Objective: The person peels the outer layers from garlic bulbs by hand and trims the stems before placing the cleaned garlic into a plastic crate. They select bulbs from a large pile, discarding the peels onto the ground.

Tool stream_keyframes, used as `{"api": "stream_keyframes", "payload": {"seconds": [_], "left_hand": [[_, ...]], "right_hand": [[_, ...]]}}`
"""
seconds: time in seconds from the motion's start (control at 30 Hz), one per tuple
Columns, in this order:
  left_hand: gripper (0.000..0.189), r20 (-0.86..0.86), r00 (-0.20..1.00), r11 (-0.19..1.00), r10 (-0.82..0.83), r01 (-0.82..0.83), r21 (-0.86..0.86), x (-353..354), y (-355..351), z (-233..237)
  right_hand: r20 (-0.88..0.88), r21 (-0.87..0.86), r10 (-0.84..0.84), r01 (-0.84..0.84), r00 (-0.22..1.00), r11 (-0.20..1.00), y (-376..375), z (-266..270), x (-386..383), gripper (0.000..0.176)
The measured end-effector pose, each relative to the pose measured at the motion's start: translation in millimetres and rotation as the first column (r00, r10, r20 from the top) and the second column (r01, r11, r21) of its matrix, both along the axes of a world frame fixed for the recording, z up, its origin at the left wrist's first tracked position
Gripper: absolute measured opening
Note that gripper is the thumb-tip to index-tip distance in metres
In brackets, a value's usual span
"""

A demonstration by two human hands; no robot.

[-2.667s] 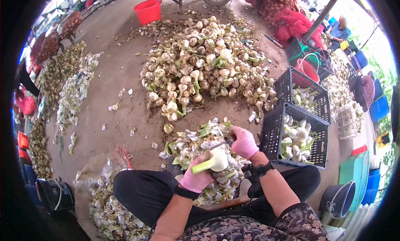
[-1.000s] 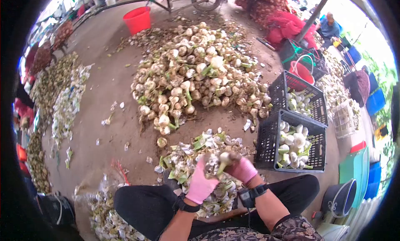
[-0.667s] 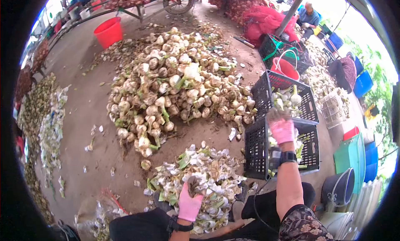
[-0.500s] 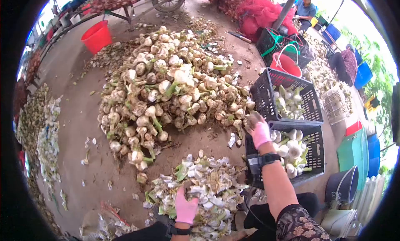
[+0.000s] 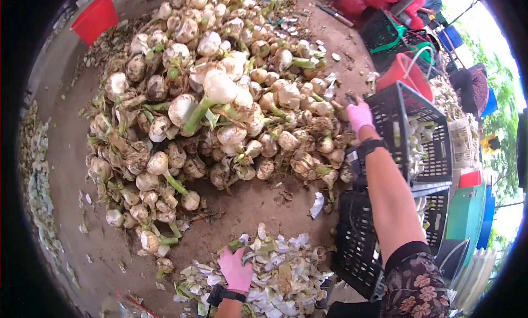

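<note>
My left hand (image 5: 235,271), in a pink glove with a strap at the wrist, lies palm down on the heap of papery garlic peels (image 5: 283,274). Its fingers are apart, the tips partly lost among the peels. My right hand (image 5: 359,117), gloved in pink with dirt-darkened fingertips, reaches out to the right edge of the big pile of garlic bulbs (image 5: 231,134). Those fingers stretch forward beside the upper black crate (image 5: 385,106), and nothing shows in them. Many bulbs are muddy and carry cut green stems.
Trimmed garlic (image 5: 421,136) lies in the upper crate; a lower black crate (image 5: 357,246) stands nearer, partly behind my right arm. A red bucket (image 5: 404,79) is beyond them, another red bucket (image 5: 96,17) far left. A seated person (image 5: 432,3) appears at the back right.
The view has shifted closer over the pile. My right hand has moved from the lower crate's rim forward to the pile's edge by the upper crate. My left hand stays on the peels.
</note>
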State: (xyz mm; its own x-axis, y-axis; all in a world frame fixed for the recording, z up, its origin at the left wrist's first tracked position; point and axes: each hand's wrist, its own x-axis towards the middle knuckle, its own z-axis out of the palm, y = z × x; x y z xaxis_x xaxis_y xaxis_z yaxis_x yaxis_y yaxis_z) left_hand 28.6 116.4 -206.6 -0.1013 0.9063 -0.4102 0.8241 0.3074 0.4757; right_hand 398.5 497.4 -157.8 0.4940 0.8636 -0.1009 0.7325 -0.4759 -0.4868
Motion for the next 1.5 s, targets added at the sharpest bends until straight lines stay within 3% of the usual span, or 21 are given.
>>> {"api": "stream_keyframes", "payload": {"seconds": [0.13, 0.23, 0.3, 0.37, 0.4, 0.43, 0.5, 0.57, 0.6, 0.7, 0.77, 0.87, 0.97, 1.03, 1.07, 1.1, 1.13, 1.17, 1.23, 1.4, 1.5], "left_hand": [[0.041, -0.014, 1.0, 0.997, 0.01, -0.011, -0.072, 0.9, 2.4, -3.1], [0.038, -0.064, 0.998, 1.0, -0.008, 0.008, -0.01, 2.6, 0.0, -6.3], [0.038, -0.034, 0.999, 0.999, 0.009, -0.01, -0.032, 6.5, 7.7, -2.2], [0.038, -0.027, 0.999, 0.996, 0.036, -0.038, -0.077, 6.4, 8.4, 0.5], [0.037, -0.027, 0.999, 0.998, 0.036, -0.038, -0.058, 6.3, 8.7, 2.1], [0.037, -0.02, 0.999, 0.998, 0.033, -0.034, -0.05, 5.8, 7.2, 1.0], [0.036, -0.065, 0.997, 0.998, 0.032, -0.035, -0.044, 8.3, 4.5, -3.1], [0.035, -0.051, 0.998, 0.999, 0.028, -0.03, -0.035, 13.6, 3.7, 2.8], [0.036, -0.064, 0.998, 1.0, 0.003, -0.002, 0.022, 14.2, 0.5, 1.8], [0.034, -0.014, 1.0, 1.0, 0.004, -0.004, 0.026, 16.7, -6.5, 13.7], [0.031, 0.045, 0.993, 0.993, -0.113, 0.113, -0.016, 27.2, -29.4, 10.5], [0.028, 0.081, 0.967, 0.97, -0.241, 0.244, -0.025, 46.0, -65.8, 18.4], [0.026, 0.077, 0.932, 0.934, -0.354, 0.356, -0.016, 58.1, -108.5, 11.5], [0.023, 0.088, 0.921, 0.924, -0.379, 0.382, -0.02, 61.2, -125.9, 8.3], [0.021, 0.104, 0.92, 0.923, -0.377, 0.382, -0.038, 60.3, -131.5, 8.3], [0.019, 0.119, 0.919, 0.922, -0.375, 0.383, -0.055, 58.5, -136.5, 7.6], [0.018, 0.109, 0.924, 0.926, -0.366, 0.374, -0.059, 57.7, -140.9, 4.0], [0.018, 0.106, 0.927, 0.928, -0.359, 0.367, -0.059, 56.1, -138.9, 3.1], [0.018, 0.242, 0.932, 0.93, -0.269, 0.316, -0.185, 54.4, -140.8, 3.2], [0.024, 0.256, 0.944, 0.947, -0.208, 0.26, -0.188, 53.9, -140.8, 3.2], [0.03, 0.242, 0.955, 0.954, -0.172, 0.223, -0.199, 54.1, -143.0, 4.5]], "right_hand": [[-0.115, -0.089, 0.063, -0.074, 0.991, 0.993, 45.0, -59.9, 35.0, 0.056], [0.02, -0.182, 0.138, -0.132, 0.99, 0.974, 25.2, -22.0, -12.5, 0.058], [-0.201, -0.117, 0.222, -0.249, 0.954, 0.961, 33.2, -66.8, 14.3, 0.043], [-0.266, -0.193, -0.032, -0.02, 0.963, 0.981, -7.8, -15.5, -36.1, 0.044], [0.089, -0.116, 0.289, -0.278, 0.953, 0.954, -10.5, -52.2, -10.4, 0.037], [0.442, -0.143, 0.521, -0.516, 0.73, 0.844, -14.4, -89.6, 18.2, 0.032], [-0.074, -0.163, 0.344, -0.352, 0.936, 0.922, -56.0, -46.5, -22.3, 0.026], [0.042, -0.113, 0.373, -0.367, 0.927, 0.923, -75.1, -71.8, -46.1, 0.015], [-0.118, -0.05, 0.261, -0.268, 0.958, 0.962, -84.6, -91.4, -55.0, 0.021], [-0.65, 0.037, -0.114, 0.182, 0.751, 0.983, -127.1, -25.9, -131.3, 0.04], [-0.673, 0.168, 0.033, 0.109, 0.739, 0.98, -152.1, -8.8, -160.8, 0.051], [-0.347, 0.12, 0.067, -0.027, 0.935, 0.992, -185.0, -10.1, -187.4, 0.052], [-0.661, 0.135, 0.307, -0.294, 0.685, 0.946, -216.9, 29.2, -198.5, 0.053], [-0.652, 0.0, 0.503, -0.664, 0.567, 0.748, -214.3, 35.8, -187.4, 0.044], [-0.484, -0.053, 0.554, -0.655, 0.677, 0.754, -202.6, 74.7, -185.4, 0.038], [-0.385, 0.124, 0.566, -0.566, 0.729, 0.815, -184.3, 60.4, -171.1, 0.037], [-0.187, 0.042, 0.455, -0.456, 0.871, 0.889, -169.1, 89.4, -159.3, 0.039], [-0.222, -0.195, 0.274, -0.318, 0.936, 0.928, -147.1, 91.2, -142.8, 0.043], [0.338, -0.46, 0.321, -0.142, 0.885, 0.876, -121.8, 63.4, -108.6, 0.05], [0.249, -0.705, 0.304, -0.044, 0.92, 0.708, -142.4, 33.4, -66.5, 0.09], [0.291, -0.718, 0.421, -0.094, 0.859, 0.689, -146.7, 29.1, -64.1, 0.088]]}}
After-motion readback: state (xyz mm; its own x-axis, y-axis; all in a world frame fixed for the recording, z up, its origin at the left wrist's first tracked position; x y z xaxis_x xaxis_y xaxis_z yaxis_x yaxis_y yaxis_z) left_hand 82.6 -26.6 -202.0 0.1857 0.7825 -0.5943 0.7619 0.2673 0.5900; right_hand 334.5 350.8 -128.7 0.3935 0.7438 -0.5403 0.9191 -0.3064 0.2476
